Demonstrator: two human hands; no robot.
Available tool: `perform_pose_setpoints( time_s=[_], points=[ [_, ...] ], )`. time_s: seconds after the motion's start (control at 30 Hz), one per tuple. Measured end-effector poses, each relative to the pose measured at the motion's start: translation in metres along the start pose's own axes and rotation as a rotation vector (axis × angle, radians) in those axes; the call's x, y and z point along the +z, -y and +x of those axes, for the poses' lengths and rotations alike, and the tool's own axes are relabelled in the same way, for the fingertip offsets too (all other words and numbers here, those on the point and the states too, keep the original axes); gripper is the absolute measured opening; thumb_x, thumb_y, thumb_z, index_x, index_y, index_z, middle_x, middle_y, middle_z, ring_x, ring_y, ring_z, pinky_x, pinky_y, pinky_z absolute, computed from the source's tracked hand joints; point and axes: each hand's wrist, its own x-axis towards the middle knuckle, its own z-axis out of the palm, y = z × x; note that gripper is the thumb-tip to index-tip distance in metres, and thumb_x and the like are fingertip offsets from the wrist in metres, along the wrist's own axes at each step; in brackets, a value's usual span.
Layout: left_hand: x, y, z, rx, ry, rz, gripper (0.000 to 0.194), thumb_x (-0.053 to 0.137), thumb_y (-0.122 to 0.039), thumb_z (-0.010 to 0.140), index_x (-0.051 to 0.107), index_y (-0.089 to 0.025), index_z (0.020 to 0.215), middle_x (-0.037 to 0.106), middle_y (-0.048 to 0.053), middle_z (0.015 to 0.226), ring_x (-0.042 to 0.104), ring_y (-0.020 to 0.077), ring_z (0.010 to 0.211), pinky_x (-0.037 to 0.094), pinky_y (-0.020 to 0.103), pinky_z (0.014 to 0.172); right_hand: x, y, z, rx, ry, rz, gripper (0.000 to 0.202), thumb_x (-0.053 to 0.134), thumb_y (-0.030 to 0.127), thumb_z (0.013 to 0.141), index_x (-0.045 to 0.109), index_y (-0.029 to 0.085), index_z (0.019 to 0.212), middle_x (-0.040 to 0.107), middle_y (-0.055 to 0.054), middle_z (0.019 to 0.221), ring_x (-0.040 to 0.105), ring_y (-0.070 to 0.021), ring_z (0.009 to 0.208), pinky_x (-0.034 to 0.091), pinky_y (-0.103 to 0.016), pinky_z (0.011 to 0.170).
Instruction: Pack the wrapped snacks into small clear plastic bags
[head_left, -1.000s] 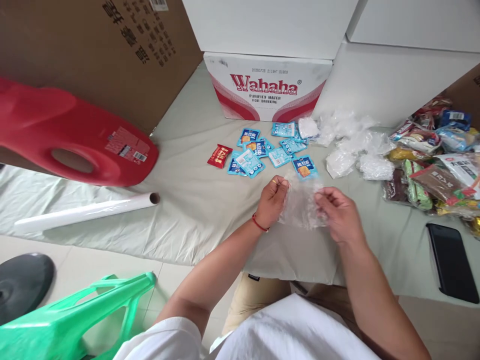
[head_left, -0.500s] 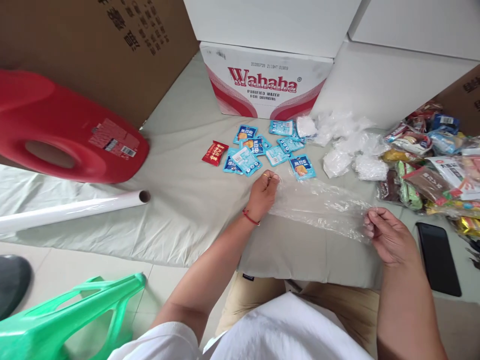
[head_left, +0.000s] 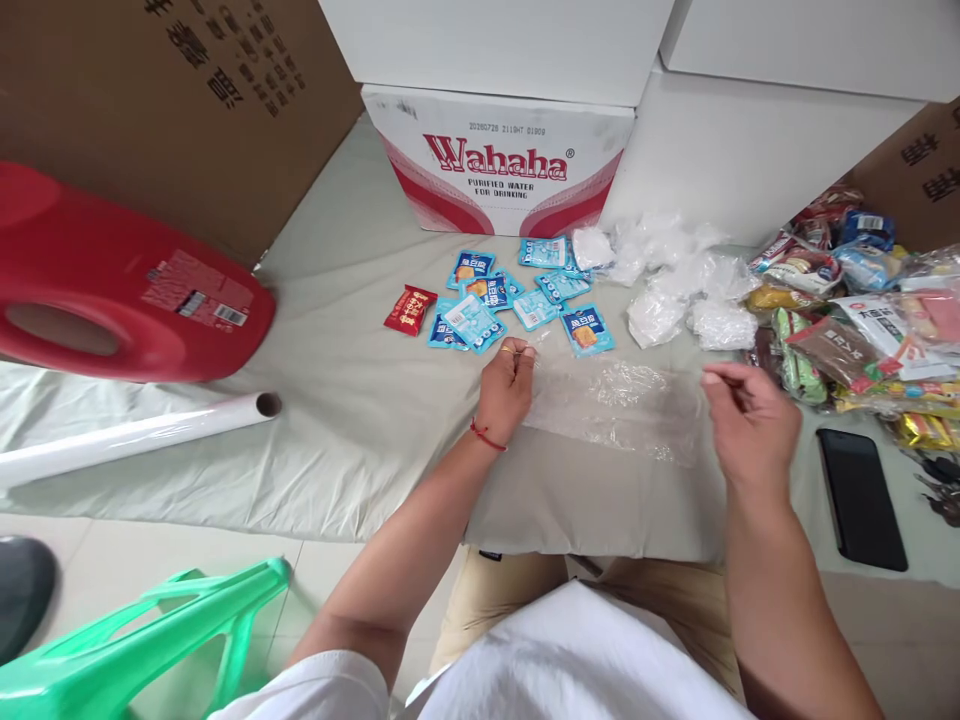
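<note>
A thin sheet of clear plastic film, wrinkled and see-through, stretches between my two hands just above the cloth-covered table. My left hand pinches its left end between thumb and fingers. At the upper right corner, my right hand is closed in a pinch; the film's edge meets its fingertips. Just beyond the film lie several blue snack packets, loosely heaped, with one red packet left of them. Crumpled clear plastic lies behind the film to the right.
A pile of mixed snack packets and a black phone are at the right. White boxes line the back. On the left are a red jug, a white roll and, below, a green stool.
My right hand has moved its pinch up to the film's upper corner, and the film hangs flatter. My left hand keeps its hold. The whole view has shifted slightly.
</note>
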Motion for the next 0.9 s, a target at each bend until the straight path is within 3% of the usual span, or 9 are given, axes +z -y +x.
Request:
perform_pose_setpoints(
  time_s=[0.1, 0.2, 0.27, 0.37, 0.47, 0.63, 0.8, 0.9],
  points=[
    [0.002, 0.002, -0.001, -0.020, 0.036, -0.078, 0.020, 0.055, -0.040, 0.102, 0.055, -0.022, 0.095, 0.039, -0.007, 0.062, 0.033, 0.0119, 0.055, 0.026, 0.027, 0.057, 0.042, 0.032, 0.014, -0.193, 0.132, -0.103, 0.018, 0.067, 0.039, 0.094, 0.078, 0.026, 0.099, 0.072, -0.003, 0.093, 0.060, -0.0162, 0.076, 0.049, -0.031, 0.074],
    [0.003, 0.002, -0.003, -0.016, 0.076, -0.146, 0.026, 0.058, -0.046, 0.100, 0.054, -0.022, 0.095, 0.039, -0.008, 0.061, 0.032, 0.0111, 0.054, 0.025, 0.027, 0.056, 0.087, 0.046, 0.033, -0.265, 0.297, -0.095, 0.022, 0.069, 0.035, 0.090, 0.077, 0.027, 0.108, 0.072, -0.005, 0.106, 0.056, -0.0135, 0.068, 0.049, -0.031, 0.070],
    [0.004, 0.001, -0.004, -0.010, 0.102, -0.183, 0.030, 0.060, -0.051, 0.098, 0.055, -0.021, 0.094, 0.040, -0.008, 0.061, 0.031, 0.0104, 0.054, 0.024, 0.026, 0.055, 0.112, 0.046, 0.045, -0.267, 0.409, -0.075, 0.032, 0.074, 0.034, 0.083, 0.076, 0.026, 0.114, 0.071, -0.006, 0.112, 0.057, -0.0136, 0.070, 0.049, -0.031, 0.071],
    [0.004, -0.001, -0.004, -0.043, 0.146, -0.253, 0.036, 0.063, -0.057, 0.096, 0.054, -0.021, 0.093, 0.041, -0.008, 0.059, 0.032, 0.0099, 0.053, 0.024, 0.026, 0.053, 0.133, 0.041, 0.058, -0.178, 0.586, -0.038, 0.024, 0.073, 0.035, 0.079, 0.077, 0.021, 0.098, 0.071, -0.003, 0.090, 0.056, -0.0145, 0.071, 0.046, -0.029, 0.070],
    [0.003, -0.003, -0.004, -0.071, 0.157, -0.323, 0.042, 0.061, -0.062, 0.095, 0.054, -0.021, 0.088, 0.042, -0.007, 0.057, 0.033, 0.0096, 0.052, 0.025, 0.025, 0.051, 0.135, 0.039, 0.061, -0.096, 0.616, 0.048, 0.024, 0.070, 0.041, 0.080, 0.075, 0.018, 0.087, 0.066, 0.000, 0.074, 0.052, -0.0128, 0.067, 0.041, -0.027, 0.066],
    [0.004, -0.003, 0.000, -0.095, 0.086, -0.437, 0.048, 0.059, -0.066, 0.095, 0.050, -0.022, 0.079, 0.038, -0.007, 0.058, 0.033, 0.0085, 0.050, 0.026, 0.024, 0.049, 0.119, 0.043, 0.056, -0.069, 0.546, 0.135, 0.029, 0.075, 0.045, 0.079, 0.076, 0.018, 0.090, 0.065, 0.001, 0.074, 0.051, -0.0116, 0.067, 0.040, -0.026, 0.064],
    [0.004, -0.004, 0.002, -0.149, 0.036, -0.485, 0.042, 0.063, -0.059, 0.094, 0.049, -0.022, 0.081, 0.040, -0.007, 0.059, 0.034, 0.0075, 0.050, 0.028, 0.021, 0.049, 0.109, 0.052, 0.046, -0.246, 0.389, 0.017, 0.019, 0.077, 0.039, 0.083, 0.079, 0.021, 0.090, 0.069, -0.001, 0.087, 0.048, -0.0102, 0.065, 0.042, -0.026, 0.065],
    [0.003, -0.007, 0.002, -0.184, 0.099, -0.558, 0.043, 0.063, -0.062, 0.093, 0.054, -0.021, 0.084, 0.046, -0.005, 0.063, 0.039, 0.0078, 0.051, 0.032, 0.021, 0.049, 0.107, 0.056, 0.041, -0.358, 0.387, -0.041, 0.013, 0.074, 0.034, 0.088, 0.080, 0.023, 0.092, 0.068, -0.001, 0.086, 0.050, -0.0104, 0.065, 0.043, -0.026, 0.064]
  ],
)
